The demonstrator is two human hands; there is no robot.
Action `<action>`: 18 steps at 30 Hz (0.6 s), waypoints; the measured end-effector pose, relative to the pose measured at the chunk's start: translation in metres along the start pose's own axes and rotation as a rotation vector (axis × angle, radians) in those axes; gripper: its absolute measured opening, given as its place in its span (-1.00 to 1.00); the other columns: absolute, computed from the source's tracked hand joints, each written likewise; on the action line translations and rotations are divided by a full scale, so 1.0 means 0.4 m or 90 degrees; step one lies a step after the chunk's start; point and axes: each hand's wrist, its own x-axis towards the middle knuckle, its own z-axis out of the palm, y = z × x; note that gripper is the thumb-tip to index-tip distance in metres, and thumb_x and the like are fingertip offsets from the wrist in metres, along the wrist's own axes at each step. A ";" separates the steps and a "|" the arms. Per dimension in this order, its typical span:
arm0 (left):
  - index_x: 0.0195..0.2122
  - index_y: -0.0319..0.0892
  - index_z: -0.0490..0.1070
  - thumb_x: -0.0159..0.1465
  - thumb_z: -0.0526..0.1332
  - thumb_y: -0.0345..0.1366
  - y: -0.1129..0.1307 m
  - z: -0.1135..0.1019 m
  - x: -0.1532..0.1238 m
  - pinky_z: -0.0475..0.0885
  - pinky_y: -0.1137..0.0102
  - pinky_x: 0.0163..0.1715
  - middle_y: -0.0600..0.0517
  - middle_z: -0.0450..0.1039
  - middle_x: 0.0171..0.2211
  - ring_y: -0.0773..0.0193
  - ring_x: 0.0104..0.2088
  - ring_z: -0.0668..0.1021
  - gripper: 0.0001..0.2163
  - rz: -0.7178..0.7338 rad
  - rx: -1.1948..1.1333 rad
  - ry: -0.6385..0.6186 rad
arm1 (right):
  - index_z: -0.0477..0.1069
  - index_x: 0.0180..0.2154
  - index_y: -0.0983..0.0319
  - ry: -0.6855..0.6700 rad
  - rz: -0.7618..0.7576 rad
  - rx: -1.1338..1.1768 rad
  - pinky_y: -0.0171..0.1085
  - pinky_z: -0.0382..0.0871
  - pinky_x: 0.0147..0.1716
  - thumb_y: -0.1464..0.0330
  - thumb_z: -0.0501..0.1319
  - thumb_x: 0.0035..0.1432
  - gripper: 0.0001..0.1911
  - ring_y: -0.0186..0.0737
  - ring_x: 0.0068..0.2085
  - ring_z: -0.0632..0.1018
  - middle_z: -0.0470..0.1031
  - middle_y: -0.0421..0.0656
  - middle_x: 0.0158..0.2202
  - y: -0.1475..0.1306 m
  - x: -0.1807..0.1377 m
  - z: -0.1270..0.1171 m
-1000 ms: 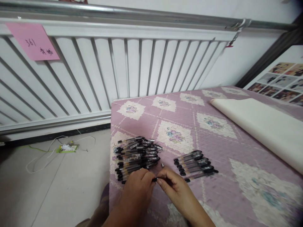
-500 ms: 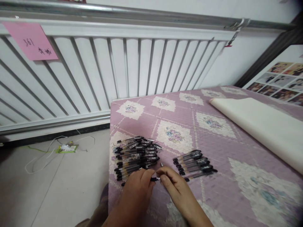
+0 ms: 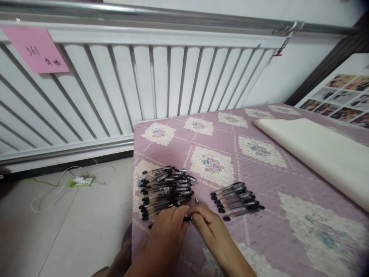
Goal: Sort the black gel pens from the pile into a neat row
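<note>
Between my two hands is a black pen [image 3: 188,219], mostly hidden by the fingers. My left hand [image 3: 170,225] is closed around its body. My right hand [image 3: 210,227] pinches its right end with thumb and fingers. Just above the right fingers a small silvery tip [image 3: 196,200] shows; I cannot tell what it belongs to. Beside and beyond my left hand lies a heap of black-capped clear pens [image 3: 165,188]. To the right of my right hand several similar pens [image 3: 238,198] lie side by side in a row.
The pens rest on a purple floral bedspread [image 3: 184,150]. A cream folded sheet [image 3: 311,150] lies at the right, with a photo board [image 3: 340,96] behind. A white radiator [image 3: 161,80] stands along the far side. On the floor at left is a power strip [image 3: 82,181] with cables.
My right hand has shifted slightly left, closer to my left hand, covering more of the pen's end. Both piles of pens look unmoved.
</note>
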 end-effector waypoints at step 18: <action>0.07 -0.15 0.31 0.24 0.11 -0.43 -0.007 0.005 -0.002 0.51 0.18 -0.16 -0.07 0.51 -0.11 0.10 -0.16 0.56 -0.65 -0.025 -0.015 -0.013 | 0.42 -0.29 0.19 -0.007 0.042 0.113 -0.31 0.32 -0.24 0.26 0.15 0.18 -0.84 -0.22 -0.26 0.47 0.47 -0.21 -0.33 0.013 0.003 0.003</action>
